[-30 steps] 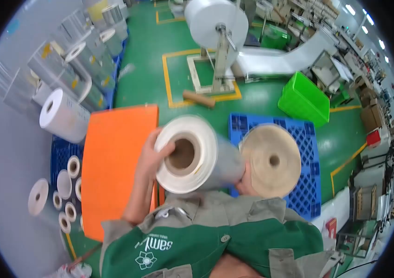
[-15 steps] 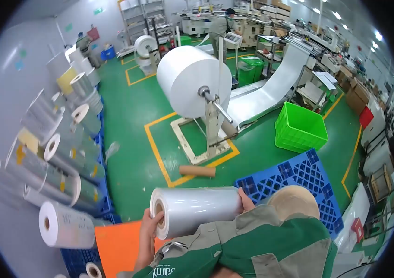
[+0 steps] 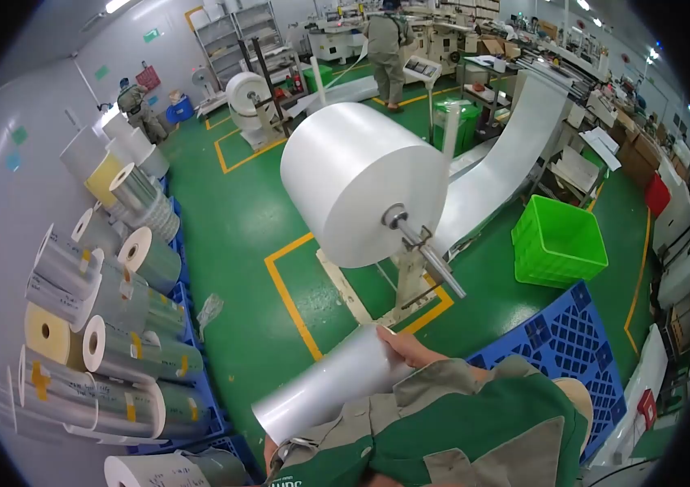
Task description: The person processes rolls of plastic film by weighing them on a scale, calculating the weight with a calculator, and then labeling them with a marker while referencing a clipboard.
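A roll of clear, silvery plastic film (image 3: pixel 333 381) is held tilted in front of my body, its lower left end blurred by motion. My right hand (image 3: pixel 414 351) grips the far upper end, thumb on top. At the near lower end, my left hand (image 3: pixel 270 449) is against the roll; my sleeve and the roll hide most of its fingers. Beyond the held roll stands a large white roll (image 3: pixel 361 178) on a metal shaft (image 3: pixel 434 260), and its web runs off to the right.
Stacked film rolls (image 3: pixel 142 349) line the left wall on blue pallets. Another blue pallet (image 3: pixel 556 341) lies at the right, below a bright green crate (image 3: pixel 560 243). Yellow floor tape (image 3: pixel 288 300) surrounds the roll stand. A co-worker (image 3: pixel 388 53) stands at the machines; another person (image 3: pixel 140 109) is far left.
The film roll has swung from level to tilted, its left end dropping toward me and its right end rising. My view has shifted closer to the big white roll. The cardboard tube is no longer visible.
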`<state>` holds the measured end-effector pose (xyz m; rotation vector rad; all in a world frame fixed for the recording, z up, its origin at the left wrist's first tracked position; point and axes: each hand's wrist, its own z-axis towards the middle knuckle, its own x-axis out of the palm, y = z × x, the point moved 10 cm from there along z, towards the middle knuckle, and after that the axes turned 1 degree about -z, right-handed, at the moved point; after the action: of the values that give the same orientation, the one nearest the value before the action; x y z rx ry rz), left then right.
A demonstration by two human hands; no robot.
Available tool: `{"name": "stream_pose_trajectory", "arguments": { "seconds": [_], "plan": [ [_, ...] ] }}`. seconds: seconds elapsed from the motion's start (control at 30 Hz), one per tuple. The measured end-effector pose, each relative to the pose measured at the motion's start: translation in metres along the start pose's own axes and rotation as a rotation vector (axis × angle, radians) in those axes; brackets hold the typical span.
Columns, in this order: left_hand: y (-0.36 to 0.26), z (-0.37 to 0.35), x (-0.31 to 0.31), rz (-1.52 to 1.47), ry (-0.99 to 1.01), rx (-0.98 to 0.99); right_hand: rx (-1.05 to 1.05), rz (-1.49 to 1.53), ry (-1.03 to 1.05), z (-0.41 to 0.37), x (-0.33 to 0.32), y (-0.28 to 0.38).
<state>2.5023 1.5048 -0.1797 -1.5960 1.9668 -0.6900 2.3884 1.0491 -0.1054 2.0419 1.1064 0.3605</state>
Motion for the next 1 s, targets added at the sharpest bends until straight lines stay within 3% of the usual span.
{"name": "stream_pose_trajectory", "arguments": {
  "seconds": [0.1,0.17,0.23,0.3,0.43,0.63,0.9,0.93,1.0],
  "plan": [
    [-0.031,0.045,-0.021,-0.044,-0.030,-0.015,0.146,-0.091,0.086,0.016,0.041,0.053],
    [-0.057,0.082,-0.044,-0.084,-0.055,-0.021,-0.033,0.151,0.209,0.060,0.093,0.081],
    [-0.092,0.121,-0.069,-0.111,-0.070,-0.017,-0.011,-0.031,0.091,0.131,0.124,0.082],
    [-0.129,0.156,-0.091,-0.120,-0.072,-0.017,-0.006,-0.104,0.046,0.149,0.162,0.115],
    [-0.210,0.214,-0.124,-0.081,-0.065,-0.015,0.154,0.030,0.142,0.157,0.234,0.175],
    [-0.318,0.288,-0.135,-0.009,-0.034,-0.009,0.271,0.500,0.502,0.127,0.312,0.310],
    [-0.445,0.415,-0.117,0.035,-0.023,-0.010,0.317,0.683,0.513,0.283,0.378,0.380],
    [-0.468,0.436,-0.108,0.035,-0.021,-0.010,0.226,0.643,0.471,0.303,0.378,0.404],
    [-0.515,0.478,-0.089,0.062,-0.009,-0.012,0.245,0.714,0.555,0.356,0.390,0.423]
  ]
}}
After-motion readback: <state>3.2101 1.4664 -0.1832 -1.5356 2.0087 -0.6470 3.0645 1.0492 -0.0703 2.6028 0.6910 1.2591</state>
